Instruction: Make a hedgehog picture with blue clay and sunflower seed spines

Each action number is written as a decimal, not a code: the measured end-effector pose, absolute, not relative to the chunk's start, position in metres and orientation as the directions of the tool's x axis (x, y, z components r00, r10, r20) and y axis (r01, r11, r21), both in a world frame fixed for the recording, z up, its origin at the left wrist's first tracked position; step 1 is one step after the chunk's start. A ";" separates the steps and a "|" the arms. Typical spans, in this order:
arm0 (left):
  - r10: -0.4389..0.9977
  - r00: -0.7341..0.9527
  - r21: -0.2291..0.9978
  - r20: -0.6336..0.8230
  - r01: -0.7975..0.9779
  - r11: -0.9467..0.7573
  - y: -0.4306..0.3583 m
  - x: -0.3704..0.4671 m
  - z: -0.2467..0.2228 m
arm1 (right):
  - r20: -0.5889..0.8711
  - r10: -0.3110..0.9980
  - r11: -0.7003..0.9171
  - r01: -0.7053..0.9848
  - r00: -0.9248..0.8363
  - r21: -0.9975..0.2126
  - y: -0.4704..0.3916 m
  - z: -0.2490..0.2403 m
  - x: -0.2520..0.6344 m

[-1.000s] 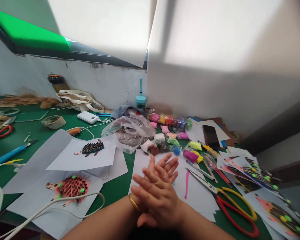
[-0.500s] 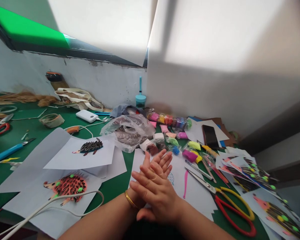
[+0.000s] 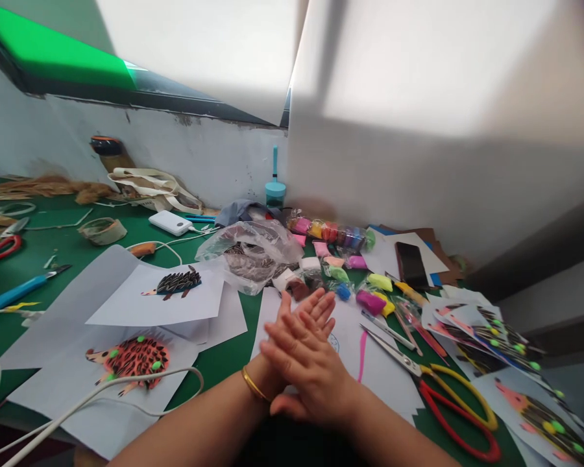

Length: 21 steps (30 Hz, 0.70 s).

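Note:
My left hand (image 3: 320,307) lies palm up with its fingers stretched out, a gold bangle (image 3: 254,384) round the wrist. My right hand (image 3: 307,358) rests flat across it, palm down, fingers straight and slightly apart. The palms press together, so anything between them is hidden. Both hands hover over white paper (image 3: 384,373) bearing a partly covered blue printed drawing (image 3: 335,342) and a pink strip of clay (image 3: 363,355). Scissors (image 3: 421,373) with red and yellow handles lie to the right. Beyond my fingers are several wrapped pieces of coloured clay (image 3: 370,301).
Hedgehog pictures with seeds (image 3: 178,283) lie left, and more finished pictures (image 3: 530,405) at right. A white cable (image 3: 126,383) crosses the left sheets. A plastic bag of seeds (image 3: 253,259), a phone (image 3: 411,264) and a blue-handled knife (image 3: 17,295) are on the green table.
My right hand has slid slightly to the right and down over the left palm. The left hand stays nearly in place. The camera view has shifted a little.

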<state>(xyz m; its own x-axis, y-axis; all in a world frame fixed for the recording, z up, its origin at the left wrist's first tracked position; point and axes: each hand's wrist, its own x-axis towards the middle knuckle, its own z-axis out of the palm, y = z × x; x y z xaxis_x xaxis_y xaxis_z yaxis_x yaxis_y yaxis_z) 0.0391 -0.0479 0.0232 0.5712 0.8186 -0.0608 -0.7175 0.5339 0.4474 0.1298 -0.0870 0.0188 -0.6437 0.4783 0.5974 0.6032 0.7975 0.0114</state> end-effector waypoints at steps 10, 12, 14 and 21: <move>0.657 0.751 0.418 -0.063 -0.578 0.701 -0.058 0.038 0.032 | 0.627 0.670 0.585 0.803 -0.399 -0.115 -0.063 0.022 0.174; 0.680 0.732 0.361 -0.046 -0.622 0.695 -0.047 0.027 0.033 | 0.607 0.658 0.622 0.776 -0.446 -0.103 -0.065 0.018 0.167; 0.749 0.658 0.350 -0.076 -0.685 0.638 -0.041 0.023 0.031 | 0.576 0.617 0.702 0.706 -0.536 -0.096 -0.071 0.017 0.153; 0.690 0.709 0.423 -0.145 -0.586 0.691 -0.053 0.036 0.026 | 0.595 0.677 0.612 0.781 -0.433 -0.127 -0.067 0.022 0.158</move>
